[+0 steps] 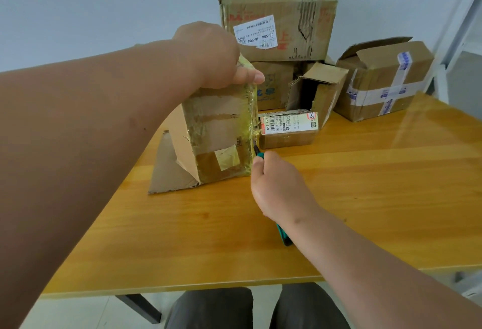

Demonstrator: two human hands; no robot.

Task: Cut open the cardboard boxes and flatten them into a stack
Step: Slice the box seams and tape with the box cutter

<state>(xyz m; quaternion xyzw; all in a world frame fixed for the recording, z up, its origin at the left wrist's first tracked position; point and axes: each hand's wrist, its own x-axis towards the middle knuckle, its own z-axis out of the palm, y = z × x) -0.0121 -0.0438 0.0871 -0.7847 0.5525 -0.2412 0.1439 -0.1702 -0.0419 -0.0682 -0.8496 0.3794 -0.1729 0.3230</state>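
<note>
A taped cardboard box (216, 130) stands on end on the yellow wooden table (365, 185), its bottom flap splayed out to the left. My left hand (211, 55) grips the box's top edge, thumb over the near corner. My right hand (279, 188) holds a teal utility knife (259, 155); its blade is against the box's right vertical edge, low down, where the yellowish tape is torn. The knife's rear end shows below my wrist.
Behind stand a large open box (279, 21) on another box (273, 83), a small open box (318, 88), a small labelled box (287, 130) and a blue-taped box (386, 81) at the right. The table's front edge is near my knees.
</note>
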